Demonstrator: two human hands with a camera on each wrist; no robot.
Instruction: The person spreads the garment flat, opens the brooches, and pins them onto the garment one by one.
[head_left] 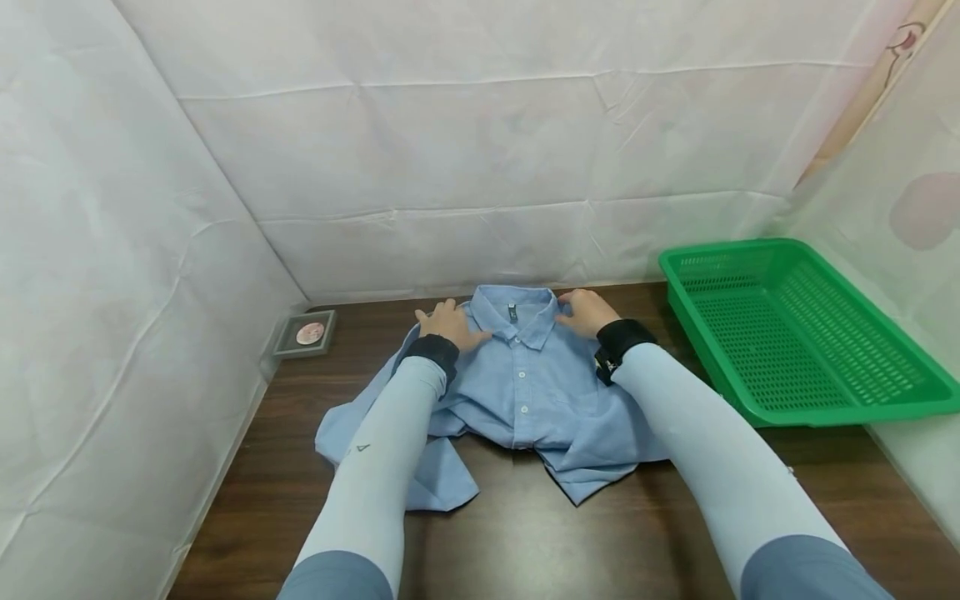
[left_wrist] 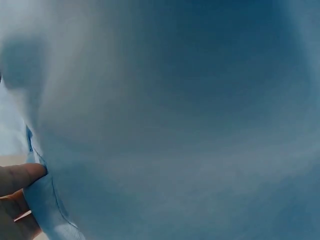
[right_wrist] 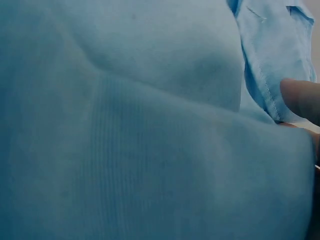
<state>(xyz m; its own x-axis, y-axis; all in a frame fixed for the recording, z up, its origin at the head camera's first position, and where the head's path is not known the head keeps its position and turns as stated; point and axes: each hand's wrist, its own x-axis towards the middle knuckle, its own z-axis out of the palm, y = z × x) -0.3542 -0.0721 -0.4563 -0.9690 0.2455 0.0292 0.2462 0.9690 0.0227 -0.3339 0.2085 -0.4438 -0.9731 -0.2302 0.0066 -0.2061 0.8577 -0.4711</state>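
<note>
A light blue button-up shirt (head_left: 551, 383) lies front up on the table, its collar (head_left: 517, 315) toward the back wall. The lower part is bunched, and one sleeve (head_left: 345, 425) spreads to the left. At the left shoulder in the head view, my left hand (head_left: 447, 325) grips the cloth; its fingers (left_wrist: 22, 177) show at the fabric edge in the left wrist view. On the other side of the collar, my right hand (head_left: 588, 312) holds the shoulder cloth, with the thumb (right_wrist: 302, 100) near a stitched seam in the right wrist view. Close, blurred cloth fills much of both wrist views.
A green perforated plastic basket (head_left: 738, 408) stands at the right of the dark wooden table (head_left: 517, 533). Back left sits a small grey square box (head_left: 306, 333) with a round pinkish disc. White sheeting (head_left: 480, 150) hangs behind and at both sides.
</note>
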